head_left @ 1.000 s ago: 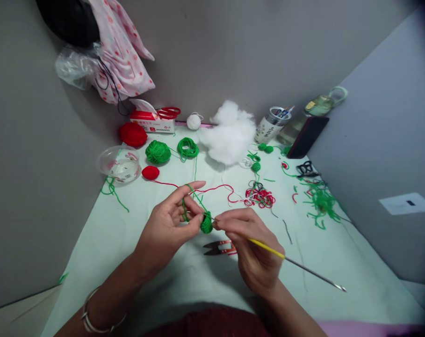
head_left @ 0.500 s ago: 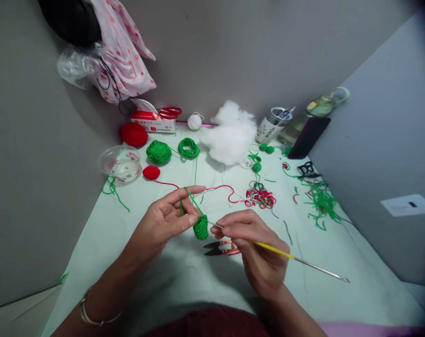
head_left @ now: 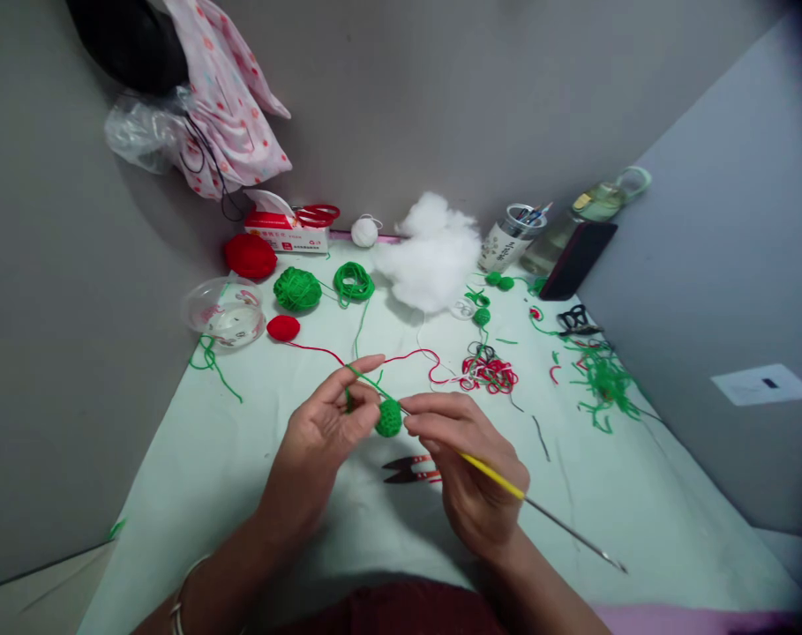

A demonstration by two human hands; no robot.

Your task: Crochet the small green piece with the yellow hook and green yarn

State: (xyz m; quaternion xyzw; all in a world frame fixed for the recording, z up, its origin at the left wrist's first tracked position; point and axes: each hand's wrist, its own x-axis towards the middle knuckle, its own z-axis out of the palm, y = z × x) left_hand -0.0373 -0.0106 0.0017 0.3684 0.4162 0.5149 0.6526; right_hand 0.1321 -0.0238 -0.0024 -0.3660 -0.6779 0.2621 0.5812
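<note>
Between thumb and fingers, my left hand (head_left: 331, 419) pinches a small green crochet piece (head_left: 388, 419). Green yarn (head_left: 367, 377) runs from the piece over my raised left index finger and back toward a loose green coil (head_left: 354, 283). My right hand (head_left: 476, 463) is closed like a pen grip on a crochet hook (head_left: 499, 478) with a yellow middle. The hook's working tip meets the right side of the green piece, mostly hidden by my fingers; its other metal end points down and right. Orange-handled thread snips (head_left: 407, 469) lie under my right hand, partly covered.
White stuffing (head_left: 430, 260) sits at the back, with a green yarn ball (head_left: 297, 289) and clear bowl (head_left: 225, 313) to its left. Tangled red yarn (head_left: 490, 374) and green scraps (head_left: 605, 384) lie at right. A phone (head_left: 579, 261) leans against a bottle (head_left: 556, 234).
The green piece has turned and shifted slightly right, up against my right fingertips. My right hand has moved left, and the hook's free end has swung lower.
</note>
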